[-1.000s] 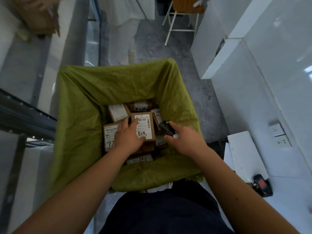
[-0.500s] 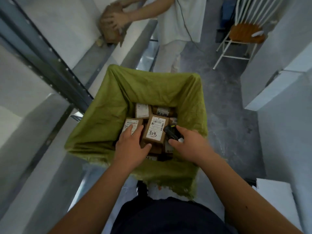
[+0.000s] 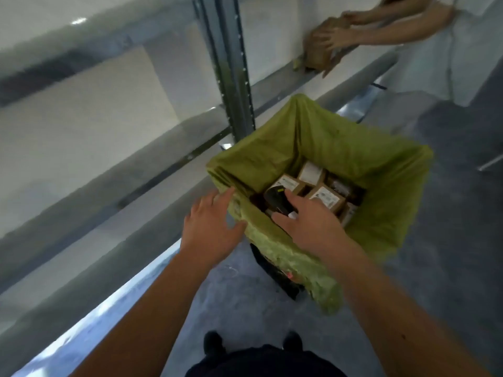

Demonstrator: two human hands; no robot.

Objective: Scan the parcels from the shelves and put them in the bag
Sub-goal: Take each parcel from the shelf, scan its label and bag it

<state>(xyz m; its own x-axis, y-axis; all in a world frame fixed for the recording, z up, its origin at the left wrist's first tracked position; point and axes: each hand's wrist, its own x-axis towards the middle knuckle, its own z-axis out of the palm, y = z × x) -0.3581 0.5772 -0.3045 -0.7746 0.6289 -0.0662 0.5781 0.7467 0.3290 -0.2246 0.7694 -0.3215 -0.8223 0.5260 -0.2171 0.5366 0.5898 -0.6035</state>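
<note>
- right hand (image 3: 313, 227) has its fingers wrapped round a black scanner (image 3: 277, 200), holding it just over the near inner edge of the bag, thumb along its side
- left hand (image 3: 209, 227) isn't holding anything, fingers spread and relaxed, fingertips right at the bag's near-left rim; can't really tell if they're touching the fabric or just above it
- the green bag (image 3: 353, 156) sits open on the floor, its rim folded over something dark underneath
- parcels (image 3: 325, 197) are down inside the bag, small brown boxes with white labels, packed side by side; the scanner hides part of the nearest ones
- left of the bag there's a metal shelf upright (image 3: 231, 77), and pale shelves (image 3: 81, 123) running alongside
- top right, another person's hands (image 3: 337, 36) are on a brown package (image 3: 318, 53) sitting on a shelf edge, well apart from the bag
- picture's pretty blurry so the label text isn't readable
</note>
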